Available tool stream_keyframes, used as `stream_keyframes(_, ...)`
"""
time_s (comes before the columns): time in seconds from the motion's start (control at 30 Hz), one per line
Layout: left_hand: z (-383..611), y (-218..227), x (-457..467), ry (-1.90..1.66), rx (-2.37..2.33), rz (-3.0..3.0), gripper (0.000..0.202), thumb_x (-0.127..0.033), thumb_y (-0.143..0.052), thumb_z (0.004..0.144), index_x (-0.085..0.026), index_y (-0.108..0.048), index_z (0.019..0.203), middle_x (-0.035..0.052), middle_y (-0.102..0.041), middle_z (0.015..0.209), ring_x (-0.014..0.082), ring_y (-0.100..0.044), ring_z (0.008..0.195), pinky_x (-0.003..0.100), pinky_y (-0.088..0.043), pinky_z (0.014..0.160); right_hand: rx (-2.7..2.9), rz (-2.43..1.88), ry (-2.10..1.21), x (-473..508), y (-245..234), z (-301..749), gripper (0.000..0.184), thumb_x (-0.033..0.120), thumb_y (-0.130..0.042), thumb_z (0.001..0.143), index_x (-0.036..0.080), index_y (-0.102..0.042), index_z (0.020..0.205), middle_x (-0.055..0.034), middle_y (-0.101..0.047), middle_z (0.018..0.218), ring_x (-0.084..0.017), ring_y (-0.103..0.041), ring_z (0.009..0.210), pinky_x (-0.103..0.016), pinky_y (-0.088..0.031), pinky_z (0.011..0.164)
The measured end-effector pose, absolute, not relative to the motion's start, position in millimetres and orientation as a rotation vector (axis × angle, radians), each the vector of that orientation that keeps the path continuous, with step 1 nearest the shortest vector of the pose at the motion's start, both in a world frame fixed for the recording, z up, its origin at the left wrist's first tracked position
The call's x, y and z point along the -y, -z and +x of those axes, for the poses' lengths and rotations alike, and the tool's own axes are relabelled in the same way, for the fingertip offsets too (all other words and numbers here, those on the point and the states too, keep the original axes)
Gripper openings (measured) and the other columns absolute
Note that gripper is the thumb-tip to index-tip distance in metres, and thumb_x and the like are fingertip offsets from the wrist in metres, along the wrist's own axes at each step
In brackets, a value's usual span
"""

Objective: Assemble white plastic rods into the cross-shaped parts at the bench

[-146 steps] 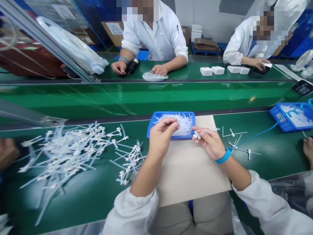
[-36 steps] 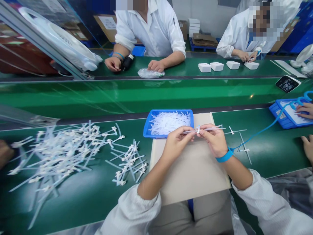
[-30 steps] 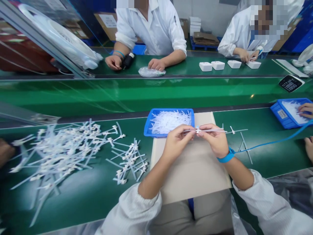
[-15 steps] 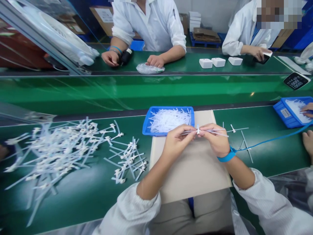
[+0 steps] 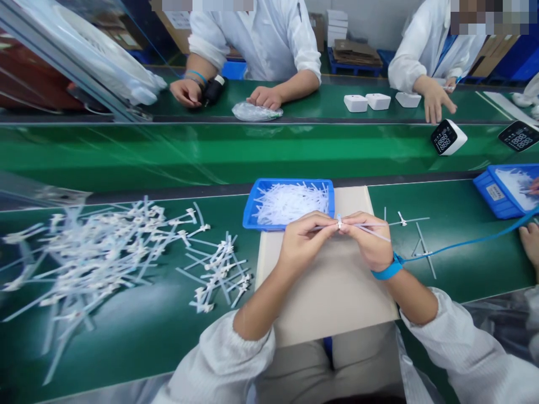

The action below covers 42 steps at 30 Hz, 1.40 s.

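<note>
Over the top of a beige board [image 5: 328, 286], my left hand [image 5: 305, 238] and my right hand [image 5: 366, 238] meet fingertip to fingertip. Between them they pinch a small white connector with tubes [image 5: 339, 221]. Thin pale tubes stick out to the right past my right fingers, and another lies along my left fingers. Both hands are closed, and the fingers hide part of the piece. A blue wristband with a cord [image 5: 388, 268] circles my right wrist. Right behind my hands stands a blue bin [image 5: 247, 216] full of short translucent tubes [image 5: 292, 203].
A large heap of tubed connectors [image 5: 101, 258] and a smaller pile [image 5: 223, 272] lie left. Several pieces [image 5: 425, 252] lie right, under the blue cord. Another blue bin [image 5: 490, 193] stands far right, with a co-worker's hand. Two co-workers sit across the green conveyor [image 5: 252, 151].
My hands keep their pinch in nearly the same place. Across the belt, a co-worker at the right has let go of a white display device, which now sits on the conveyor.
</note>
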<state>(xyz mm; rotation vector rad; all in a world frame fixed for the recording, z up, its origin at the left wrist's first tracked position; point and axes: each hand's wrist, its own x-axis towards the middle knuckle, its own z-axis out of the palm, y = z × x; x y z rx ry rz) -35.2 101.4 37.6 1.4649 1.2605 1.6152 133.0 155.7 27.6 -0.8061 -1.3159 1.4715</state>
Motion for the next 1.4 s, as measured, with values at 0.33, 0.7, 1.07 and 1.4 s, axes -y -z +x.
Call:
stream_keyframes(0.33, -32, -39, -104, -1.531, -1.236, 1.258, 0.022, -0.04, -0.082, 0.092, -0.019, -0.085, 0.093, 0.0084, -0.082, 0.09, 0.0178, -0.075, 0.071, 0.03, -0.064, 0.07, 1.221, -0.794, -1.606, -166, -23, 132, 0.031, 0.046, -0.097, 0.075, 0.023, -0.08, 0.087, -0.0016, -0.08, 0.08, -0.019, -0.075, 0.074, -0.033, -0.062, 0.074)
stream_keyframes(0.7, -32, -36, -105, -1.481, -1.308, 1.147, 0.026, -0.042, -0.083, 0.089, -0.017, -0.081, 0.091, 0.0072, -0.081, 0.085, 0.0203, -0.076, 0.076, 0.033, -0.066, 0.076, 1.151, -0.818, -1.74, -167, -24, 129, 0.042, 0.053, -0.098, 0.07, 0.02, -0.08, 0.089, -0.0031, -0.08, 0.079, -0.018, -0.074, 0.071, -0.032, -0.062, 0.071)
stream_keyframes(1.07, -27, -40, -103, -1.46, -1.283, 1.088, 0.027, -0.035, -0.085, 0.087, -0.015, -0.081, 0.105, 0.0108, -0.084, 0.1, 0.0214, -0.079, 0.081, 0.035, -0.068, 0.08, 1.053, -0.837, -1.666, -171, -18, 130, 0.033, 0.044, -0.098, 0.071, 0.021, -0.083, 0.09, -0.0019, -0.079, 0.081, -0.016, -0.07, 0.073, -0.03, -0.057, 0.07)
stream_keyframes(1.4, -21, -34, -101, -1.441, -1.3, 1.228, 0.021, -0.039, -0.081, 0.09, -0.018, -0.081, 0.094, 0.0071, -0.083, 0.089, 0.019, -0.078, 0.071, 0.031, -0.068, 0.073, 0.894, -0.781, -1.813, -162, -27, 125, 0.045, 0.05, -0.1, 0.067, 0.022, -0.084, 0.098, -0.0075, -0.085, 0.095, -0.027, -0.078, 0.096, -0.044, -0.063, 0.094)
